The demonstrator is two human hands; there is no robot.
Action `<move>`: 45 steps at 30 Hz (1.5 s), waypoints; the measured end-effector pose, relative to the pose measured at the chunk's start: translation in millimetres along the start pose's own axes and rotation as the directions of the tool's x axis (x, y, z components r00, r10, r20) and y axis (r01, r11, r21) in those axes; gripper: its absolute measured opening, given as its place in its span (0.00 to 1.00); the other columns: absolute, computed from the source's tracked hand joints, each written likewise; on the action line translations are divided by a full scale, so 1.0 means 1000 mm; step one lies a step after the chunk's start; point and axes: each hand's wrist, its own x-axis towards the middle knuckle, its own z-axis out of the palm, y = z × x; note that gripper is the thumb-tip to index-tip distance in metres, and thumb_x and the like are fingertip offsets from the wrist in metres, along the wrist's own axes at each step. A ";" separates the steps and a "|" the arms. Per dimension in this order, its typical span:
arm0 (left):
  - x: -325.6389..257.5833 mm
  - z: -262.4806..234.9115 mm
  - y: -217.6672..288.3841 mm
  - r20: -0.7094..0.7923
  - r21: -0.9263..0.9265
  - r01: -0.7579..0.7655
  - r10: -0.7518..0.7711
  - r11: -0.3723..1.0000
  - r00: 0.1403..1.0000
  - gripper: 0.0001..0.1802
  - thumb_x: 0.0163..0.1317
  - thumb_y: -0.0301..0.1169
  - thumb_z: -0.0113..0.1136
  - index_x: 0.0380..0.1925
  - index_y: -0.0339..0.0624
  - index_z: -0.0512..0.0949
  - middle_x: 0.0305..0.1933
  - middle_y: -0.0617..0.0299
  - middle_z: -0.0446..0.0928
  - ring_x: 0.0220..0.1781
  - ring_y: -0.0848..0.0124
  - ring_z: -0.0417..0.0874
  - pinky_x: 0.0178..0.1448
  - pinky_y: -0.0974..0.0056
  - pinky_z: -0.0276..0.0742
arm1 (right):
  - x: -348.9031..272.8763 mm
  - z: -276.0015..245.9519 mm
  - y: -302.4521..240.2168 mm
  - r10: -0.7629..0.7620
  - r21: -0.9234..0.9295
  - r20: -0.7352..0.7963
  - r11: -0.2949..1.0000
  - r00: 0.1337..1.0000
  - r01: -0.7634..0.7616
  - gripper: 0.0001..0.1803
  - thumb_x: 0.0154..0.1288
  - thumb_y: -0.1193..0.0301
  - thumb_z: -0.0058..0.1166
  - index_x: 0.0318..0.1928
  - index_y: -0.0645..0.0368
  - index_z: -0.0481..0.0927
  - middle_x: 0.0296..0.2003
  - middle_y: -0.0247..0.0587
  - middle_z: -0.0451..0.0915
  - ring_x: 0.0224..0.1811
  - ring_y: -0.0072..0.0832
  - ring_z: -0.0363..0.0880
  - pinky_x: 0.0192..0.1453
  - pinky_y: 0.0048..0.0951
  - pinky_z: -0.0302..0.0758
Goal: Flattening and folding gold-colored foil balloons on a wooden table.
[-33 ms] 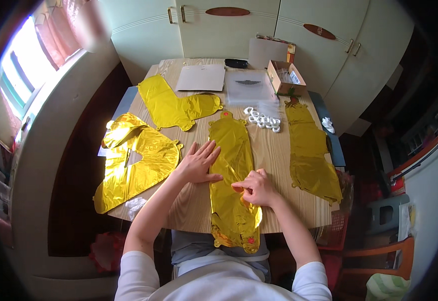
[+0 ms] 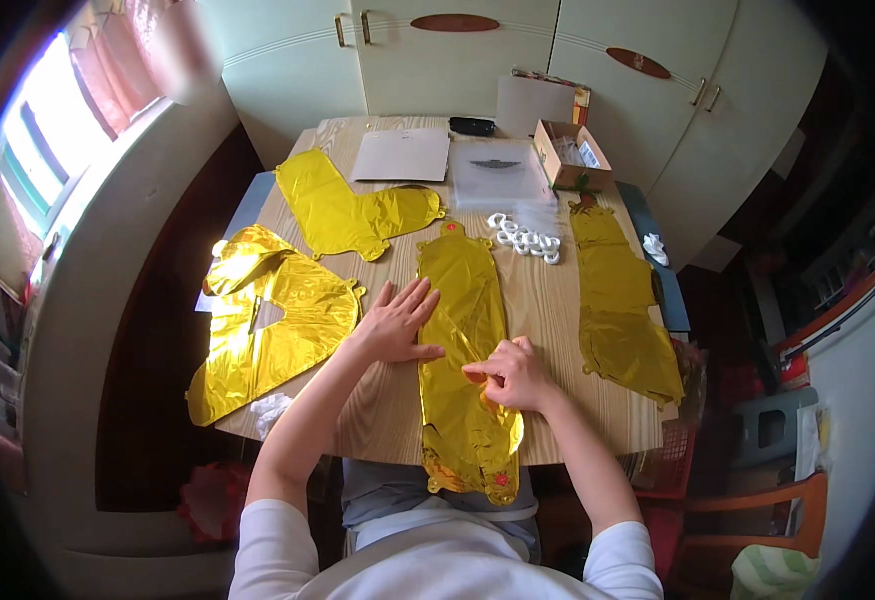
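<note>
In front of me a long, flat gold foil balloon (image 2: 460, 300) lies lengthwise, its near end hanging over the table's front edge. It has small tabs and a red mark at each end. My left hand (image 2: 394, 325) is open, fingers spread, resting across the balloon's left edge and the wood beside it. On the lower right part of the same balloon, my right hand (image 2: 513, 375) is closed, thumb and fingers gathered at the creased foil. Another gold foil balloon (image 2: 307, 300), bent and shiny, is left of my left hand. To the right lies a further gold foil balloon (image 2: 612, 290).
An L-shaped gold foil piece (image 2: 332, 210) lies at the back left. White rings (image 2: 527, 242) sit beyond my hands, near a clear plastic bag (image 2: 497, 180). Farther back are a white sheet (image 2: 402, 155), a black case (image 2: 471, 126) and a cardboard box (image 2: 575, 170).
</note>
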 end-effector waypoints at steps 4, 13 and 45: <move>0.009 -0.001 -0.011 0.051 -0.008 0.031 -0.031 0.999 0.998 0.62 0.52 0.75 0.49 0.73 0.37 0.51 0.78 0.46 0.48 0.80 0.55 0.46 0.78 0.39 0.43 | 0.000 0.000 -0.001 -0.009 -0.008 -0.015 1.000 1.000 0.009 0.18 0.44 0.72 0.56 0.38 0.41 0.89 0.21 0.24 0.80 0.31 0.26 0.73 0.48 0.33 0.66; 0.018 -0.008 -0.016 0.127 0.037 0.081 -0.086 0.996 0.988 0.74 0.38 0.78 0.57 0.73 0.32 0.47 0.79 0.43 0.44 0.81 0.53 0.41 0.78 0.40 0.39 | 0.005 -0.010 -0.008 0.020 -0.038 0.069 0.999 0.997 -0.018 0.16 0.49 0.69 0.57 0.40 0.43 0.88 0.31 0.27 0.80 0.39 0.26 0.74 0.51 0.33 0.65; 0.017 -0.011 -0.014 0.166 0.027 0.101 -0.105 0.994 0.981 0.75 0.38 0.79 0.57 0.73 0.32 0.45 0.79 0.43 0.42 0.81 0.54 0.39 0.79 0.39 0.39 | -0.009 0.003 -0.099 -0.169 -0.038 0.219 0.983 0.961 0.182 0.22 0.65 0.64 0.55 0.58 0.59 0.78 0.59 0.43 0.77 0.66 0.36 0.72 0.72 0.50 0.60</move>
